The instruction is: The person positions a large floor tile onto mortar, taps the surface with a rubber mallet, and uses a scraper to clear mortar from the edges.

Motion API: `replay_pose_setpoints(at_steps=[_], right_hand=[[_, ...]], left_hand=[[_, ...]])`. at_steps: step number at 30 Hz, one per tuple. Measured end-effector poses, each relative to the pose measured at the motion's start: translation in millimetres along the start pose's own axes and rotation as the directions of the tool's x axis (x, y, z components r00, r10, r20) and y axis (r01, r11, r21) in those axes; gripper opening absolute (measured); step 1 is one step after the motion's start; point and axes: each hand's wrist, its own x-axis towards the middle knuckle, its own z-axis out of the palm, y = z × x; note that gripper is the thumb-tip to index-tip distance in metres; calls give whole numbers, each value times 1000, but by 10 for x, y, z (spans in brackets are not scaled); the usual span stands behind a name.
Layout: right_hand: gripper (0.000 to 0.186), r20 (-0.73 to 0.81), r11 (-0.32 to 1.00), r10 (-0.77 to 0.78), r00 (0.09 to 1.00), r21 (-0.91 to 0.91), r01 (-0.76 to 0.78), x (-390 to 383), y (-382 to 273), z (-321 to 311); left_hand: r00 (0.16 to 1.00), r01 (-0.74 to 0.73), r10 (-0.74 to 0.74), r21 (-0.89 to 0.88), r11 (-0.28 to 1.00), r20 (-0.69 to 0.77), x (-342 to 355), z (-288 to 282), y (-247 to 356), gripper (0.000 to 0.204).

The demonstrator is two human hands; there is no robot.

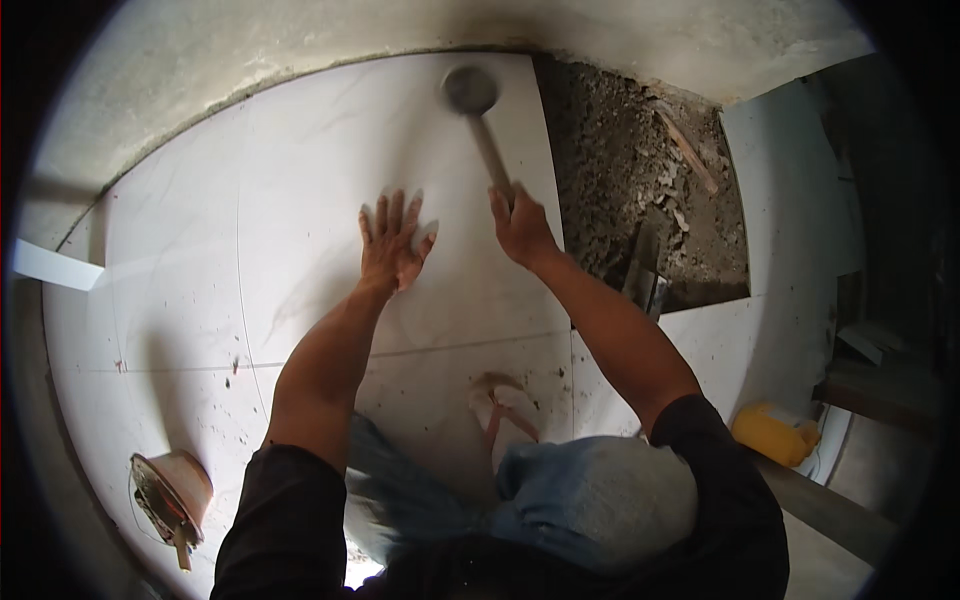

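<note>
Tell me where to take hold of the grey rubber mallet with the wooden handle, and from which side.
Grip the grey rubber mallet low on its wooden handle, at the end nearest the body, where the right hand has it now. Come from below, the person's side: the handle runs straight away toward the round head over the white floor tile, so a low grip probably gives the most swing. The left hand lies flat on the tile.

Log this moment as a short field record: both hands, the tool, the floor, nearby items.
left hand: flat, fingers spread, on a white floor tile
right hand: grip closed on mallet handle
mallet: head over the same tile, blurred
untiled patch: bare mortar bed right of the tile, trowel lying in it
nearby: yellow container at right; small bowl at lower left
</note>
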Motion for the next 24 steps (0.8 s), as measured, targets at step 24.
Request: replay_pose_setpoints(at_steps=[24], right_hand=[[55,137,971,198,970,-160,-176,919,-292,229]], left_hand=[[979,193,-196,-68,979,-56,1255,-430,-948,70]])
